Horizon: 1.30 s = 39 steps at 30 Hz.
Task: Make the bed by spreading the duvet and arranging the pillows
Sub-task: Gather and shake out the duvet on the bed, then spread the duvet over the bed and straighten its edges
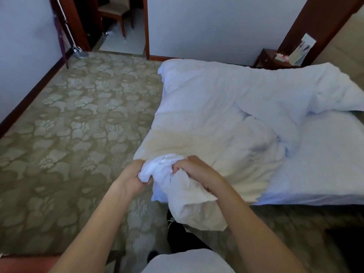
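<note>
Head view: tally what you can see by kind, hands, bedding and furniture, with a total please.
Hands: 2, left hand and right hand, both gripping the duvet corner
Duvet: 1, crumpled on the bed
Bed: 1
Chair: 1, beyond the doorway
Nightstand: 1
Pillows: 0 clearly visible
Total: 6

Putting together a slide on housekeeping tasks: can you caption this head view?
Both hands, left hand and right hand, grip a bunched corner of the rumpled white duvet at the bed's edge.

1 head-worn view, angled forward and down, near both hands, bed [325,154] beyond
</note>
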### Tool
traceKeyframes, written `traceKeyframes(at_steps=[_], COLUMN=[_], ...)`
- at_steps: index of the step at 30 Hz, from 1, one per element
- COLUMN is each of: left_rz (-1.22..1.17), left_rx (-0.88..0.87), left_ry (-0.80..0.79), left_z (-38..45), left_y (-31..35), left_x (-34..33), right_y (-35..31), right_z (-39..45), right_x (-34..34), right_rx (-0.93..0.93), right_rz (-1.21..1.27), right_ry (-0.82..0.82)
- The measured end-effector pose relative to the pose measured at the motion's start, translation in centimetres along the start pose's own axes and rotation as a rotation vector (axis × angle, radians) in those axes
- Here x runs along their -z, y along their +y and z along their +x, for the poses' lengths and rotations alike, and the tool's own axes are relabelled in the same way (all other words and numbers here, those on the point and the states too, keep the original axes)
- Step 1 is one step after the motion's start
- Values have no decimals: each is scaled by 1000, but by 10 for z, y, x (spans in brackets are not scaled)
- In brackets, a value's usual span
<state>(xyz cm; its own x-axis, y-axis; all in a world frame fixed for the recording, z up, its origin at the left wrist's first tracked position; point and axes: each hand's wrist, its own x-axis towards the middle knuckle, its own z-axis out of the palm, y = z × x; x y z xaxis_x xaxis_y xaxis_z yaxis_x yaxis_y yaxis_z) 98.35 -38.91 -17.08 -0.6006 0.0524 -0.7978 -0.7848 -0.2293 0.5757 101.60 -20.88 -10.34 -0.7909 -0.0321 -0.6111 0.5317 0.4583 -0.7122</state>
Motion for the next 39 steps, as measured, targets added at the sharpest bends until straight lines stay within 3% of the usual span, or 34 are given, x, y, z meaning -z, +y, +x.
traceKeyframes(at_steps=[6,9,11,15,18,22,25,27,30,39], left_rz=[25,-121,-224,-63,31,4,29,201,463,755], left_rx=[-138,-114,-98,-106,-174,-259,-321,-343,-386,-362], left_ry=[-65,-94,-166,-187,-57,159,299,432,515,41], left_z=[-17,-22,-24,-30,-35,-29,-18,-6,5,35], left_y=[0,-7,-13,-20,-17,-18,-22,-31,-50,-107], left_x=[-23,-13,-6,0,23,50,52,45,6,-227], right_y=[17,19,17,13,15,22,35,47,67,191], right_z=[-25,-31,-32,-29,-25,-11,6,17,31,34], right_x=[11,2,-6,-43,-82,-114,-114,-99,-57,178], right_rx=[15,54,83,133,230,380,398,393,350,108], right_rz=[83,85,26,-188,-413,-407,-437,-397,-252,-129], right_ry=[91,132,155,108,72,82,-86,-130,-32,243])
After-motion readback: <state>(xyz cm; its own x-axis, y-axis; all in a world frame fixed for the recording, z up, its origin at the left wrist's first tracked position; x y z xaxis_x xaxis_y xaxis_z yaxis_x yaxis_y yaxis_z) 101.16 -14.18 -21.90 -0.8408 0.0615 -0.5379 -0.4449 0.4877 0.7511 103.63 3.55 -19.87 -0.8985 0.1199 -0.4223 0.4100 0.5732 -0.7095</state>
